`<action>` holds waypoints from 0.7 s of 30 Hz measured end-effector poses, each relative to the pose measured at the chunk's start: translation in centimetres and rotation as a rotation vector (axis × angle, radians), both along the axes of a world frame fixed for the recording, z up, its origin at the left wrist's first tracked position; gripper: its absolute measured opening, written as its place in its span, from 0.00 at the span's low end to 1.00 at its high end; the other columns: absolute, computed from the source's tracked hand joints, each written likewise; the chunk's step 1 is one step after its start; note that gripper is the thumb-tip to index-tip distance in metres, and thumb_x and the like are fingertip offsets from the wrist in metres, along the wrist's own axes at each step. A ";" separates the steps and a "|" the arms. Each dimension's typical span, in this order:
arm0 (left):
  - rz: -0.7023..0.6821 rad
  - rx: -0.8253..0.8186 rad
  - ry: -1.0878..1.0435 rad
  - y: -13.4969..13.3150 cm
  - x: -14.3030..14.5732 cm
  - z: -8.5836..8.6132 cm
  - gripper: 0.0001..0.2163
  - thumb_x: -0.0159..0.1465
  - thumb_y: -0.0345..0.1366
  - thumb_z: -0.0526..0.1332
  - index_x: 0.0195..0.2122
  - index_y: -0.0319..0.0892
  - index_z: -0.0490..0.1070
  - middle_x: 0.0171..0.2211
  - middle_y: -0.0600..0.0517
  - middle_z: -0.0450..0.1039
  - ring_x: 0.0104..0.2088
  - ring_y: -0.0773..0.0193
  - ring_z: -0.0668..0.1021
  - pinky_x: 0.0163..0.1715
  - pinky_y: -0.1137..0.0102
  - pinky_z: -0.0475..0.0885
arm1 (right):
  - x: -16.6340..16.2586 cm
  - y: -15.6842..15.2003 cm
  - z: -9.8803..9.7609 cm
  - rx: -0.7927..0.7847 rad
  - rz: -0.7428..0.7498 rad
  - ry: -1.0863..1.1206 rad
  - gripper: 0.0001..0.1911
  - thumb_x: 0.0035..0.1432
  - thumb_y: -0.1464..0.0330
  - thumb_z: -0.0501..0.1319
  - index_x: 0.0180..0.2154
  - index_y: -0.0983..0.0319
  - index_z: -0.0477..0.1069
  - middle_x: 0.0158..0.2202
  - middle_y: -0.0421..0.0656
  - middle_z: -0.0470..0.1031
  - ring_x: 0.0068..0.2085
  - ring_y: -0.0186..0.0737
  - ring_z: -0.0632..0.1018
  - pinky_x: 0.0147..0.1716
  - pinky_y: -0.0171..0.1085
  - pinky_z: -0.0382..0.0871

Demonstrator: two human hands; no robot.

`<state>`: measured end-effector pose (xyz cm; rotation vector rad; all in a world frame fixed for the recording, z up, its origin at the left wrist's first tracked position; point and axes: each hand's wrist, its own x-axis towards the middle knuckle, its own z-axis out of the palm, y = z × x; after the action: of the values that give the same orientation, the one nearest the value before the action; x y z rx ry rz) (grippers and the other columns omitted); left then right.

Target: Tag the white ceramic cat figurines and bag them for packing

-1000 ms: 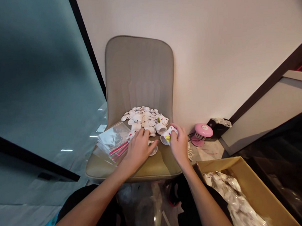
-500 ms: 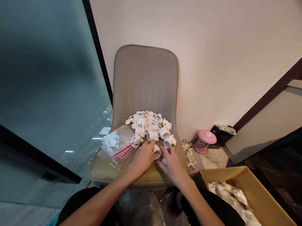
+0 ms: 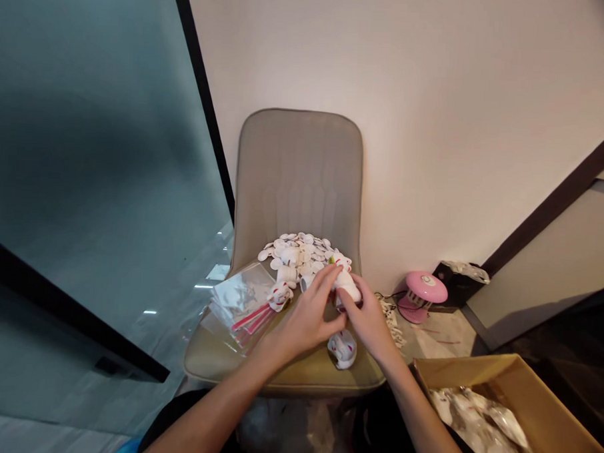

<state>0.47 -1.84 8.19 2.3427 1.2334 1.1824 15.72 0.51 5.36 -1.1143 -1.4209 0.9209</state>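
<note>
My right hand (image 3: 371, 318) is closed around a white cat figurine (image 3: 348, 285) above the right side of the chair seat. Close to its left, my left hand (image 3: 314, 315) has thumb and fingers apart, fingertips near the figurine; whether they touch it is unclear. Below both hands, a hollow white figurine (image 3: 342, 350) with red marks lies with its opening showing. Another red-marked cat figurine (image 3: 279, 296) rests by the clear plastic bags (image 3: 241, 294) with red strips. Behind my hands, a pile of white discs (image 3: 301, 243) spreads over the seat, several white figurines partly hidden before it.
The grey chair backrest (image 3: 300, 166) stands against the wall. At right is a cardboard box (image 3: 535, 397) holding wrapped white pieces (image 3: 483, 428). A pink mushroom-shaped device (image 3: 426, 289) and a black box (image 3: 457, 283) stand on the floor. Glass panels (image 3: 105, 144) are at left.
My right hand has moved up and taken hold of a figurine. My left hand has shifted right toward it. The figurine beneath my hands now shows near the front edge.
</note>
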 end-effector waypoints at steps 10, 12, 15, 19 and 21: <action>0.685 -0.263 0.468 9.2 -13.9 -4.6 0.21 0.65 0.25 0.50 0.57 0.44 0.69 0.48 0.43 0.72 0.45 0.57 0.77 0.48 0.65 0.68 | 0.3 1.0 -0.7 -0.180 -0.078 0.266 0.26 0.53 0.52 0.65 0.48 0.62 0.72 0.45 0.48 0.78 0.39 0.47 0.79 0.35 0.41 0.75; 0.630 -0.302 0.581 9.8 -14.4 -5.9 0.25 0.64 0.24 0.50 0.61 0.46 0.67 0.52 0.43 0.71 0.47 0.57 0.76 0.49 0.66 0.68 | -0.1 0.9 -0.7 -0.190 -0.070 0.303 0.24 0.52 0.54 0.66 0.46 0.61 0.73 0.44 0.47 0.79 0.38 0.46 0.79 0.33 0.40 0.75; 0.614 -0.311 0.633 10.2 -14.2 -6.9 0.21 0.65 0.26 0.51 0.57 0.46 0.71 0.51 0.41 0.71 0.49 0.54 0.75 0.49 0.62 0.67 | -0.8 0.7 -0.6 -0.242 -0.045 0.372 0.24 0.51 0.54 0.68 0.46 0.60 0.73 0.42 0.46 0.79 0.34 0.44 0.79 0.28 0.38 0.74; 0.576 -0.283 0.630 10.6 -13.6 -6.8 0.17 0.66 0.28 0.51 0.52 0.44 0.73 0.55 0.42 0.69 0.51 0.53 0.73 0.50 0.61 0.67 | -1.2 0.3 0.1 -0.348 0.021 0.592 0.22 0.52 0.53 0.67 0.44 0.59 0.72 0.41 0.44 0.79 0.36 0.42 0.79 0.27 0.35 0.73; 0.540 -0.280 0.628 10.7 -13.4 -6.7 0.15 0.66 0.29 0.53 0.51 0.45 0.73 0.54 0.44 0.70 0.53 0.54 0.72 0.51 0.62 0.66 | -1.1 0.0 0.6 -0.389 0.081 0.736 0.20 0.53 0.55 0.67 0.42 0.59 0.71 0.40 0.43 0.79 0.37 0.40 0.79 0.29 0.35 0.74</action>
<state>-12.95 8.90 1.53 2.2953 2.1702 0.3085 14.59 0.49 5.94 -0.8494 -0.6981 1.5166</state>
